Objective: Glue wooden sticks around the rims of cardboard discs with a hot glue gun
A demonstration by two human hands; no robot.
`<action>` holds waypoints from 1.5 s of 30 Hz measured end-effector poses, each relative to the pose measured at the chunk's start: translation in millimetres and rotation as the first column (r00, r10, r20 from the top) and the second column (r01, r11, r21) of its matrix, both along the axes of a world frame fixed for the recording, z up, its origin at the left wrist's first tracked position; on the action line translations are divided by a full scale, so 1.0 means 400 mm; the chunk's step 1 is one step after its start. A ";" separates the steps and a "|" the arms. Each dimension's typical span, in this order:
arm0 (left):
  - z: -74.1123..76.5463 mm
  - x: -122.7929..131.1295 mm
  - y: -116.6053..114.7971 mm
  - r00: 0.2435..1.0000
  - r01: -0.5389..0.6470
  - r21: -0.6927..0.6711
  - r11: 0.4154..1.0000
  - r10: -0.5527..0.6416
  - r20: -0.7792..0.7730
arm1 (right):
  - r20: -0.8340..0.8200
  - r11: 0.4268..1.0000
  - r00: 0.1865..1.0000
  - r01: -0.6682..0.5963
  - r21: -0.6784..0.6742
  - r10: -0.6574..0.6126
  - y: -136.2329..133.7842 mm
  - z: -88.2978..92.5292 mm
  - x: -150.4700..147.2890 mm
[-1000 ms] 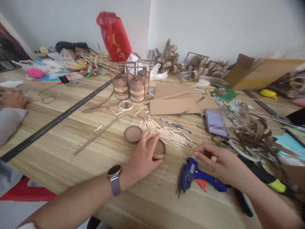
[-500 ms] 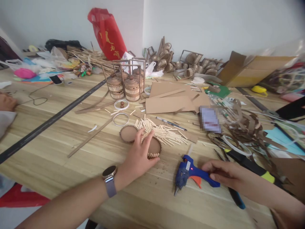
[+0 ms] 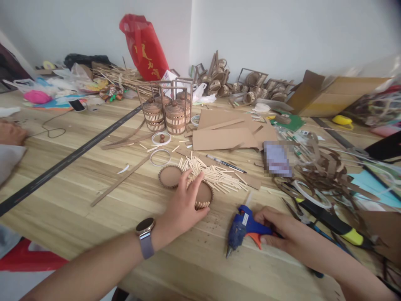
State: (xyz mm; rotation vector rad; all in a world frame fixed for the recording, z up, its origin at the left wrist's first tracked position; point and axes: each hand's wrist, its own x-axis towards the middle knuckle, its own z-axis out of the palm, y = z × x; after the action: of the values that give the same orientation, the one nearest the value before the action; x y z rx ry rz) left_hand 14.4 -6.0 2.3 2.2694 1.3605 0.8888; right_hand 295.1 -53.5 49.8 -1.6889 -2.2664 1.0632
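On the desk [image 3: 78,179], the half-spread left hand [image 3: 180,202] steadies a round base [image 3: 203,192], a short row of sticks [image 3: 202,205] lining its near side and the rest apparently left to do, while the right hand [image 3: 280,230] is curled around a glue gun [image 3: 237,232], loose sticks [image 3: 221,176] piled just beyond.

"How is the light?"
"On my feed, soft and even; I can't tell its source. Shadows on the table [image 3: 169,271] are faint."
"Sharpness?"
"Slightly hazy. The clear bag [image 3: 380,104] far right blurs, the top-right corner darkens, blocky pixels cover a flat object [image 3: 278,159]."
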 end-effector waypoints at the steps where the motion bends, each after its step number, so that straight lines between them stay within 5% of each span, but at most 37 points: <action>1: -0.001 0.000 0.000 1.000 0.000 0.001 1.000 0.000 -0.002 | -0.001 1.000 1.000 -0.014 0.011 0.014 0.000 -0.003 0.000; 24: -0.005 -0.003 0.001 1.000 0.025 0.033 0.999 -0.025 0.006 | 0.014 0.995 0.999 -0.041 0.087 0.040 -0.017 -0.001 -0.006; 34: -0.003 -0.007 0.002 0.999 0.041 0.004 0.999 -0.041 -0.001 | -0.200 0.970 0.962 0.213 0.120 -0.186 -0.026 0.019 -0.009; 38: -0.001 -0.007 0.002 0.998 0.062 -0.006 0.998 -0.062 0.004 | -0.311 0.990 0.940 0.143 -0.018 -0.141 -0.022 0.020 -0.029; 42: -0.004 -0.008 0.004 0.996 0.090 0.007 0.996 -0.090 -0.008 | -0.335 0.995 0.942 0.065 0.078 -0.035 0.004 0.002 -0.072; 45: -0.005 -0.010 0.006 0.996 0.092 0.018 0.996 -0.092 -0.014 | -0.316 0.982 0.942 0.154 0.113 -0.111 0.014 -0.026 -0.097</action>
State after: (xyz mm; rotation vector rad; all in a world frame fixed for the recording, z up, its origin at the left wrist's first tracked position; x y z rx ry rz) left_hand 10.4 -3.5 0.1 2.3352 1.2474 0.8612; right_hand 256.1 -47.8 39.4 -1.4804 -1.9537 1.0335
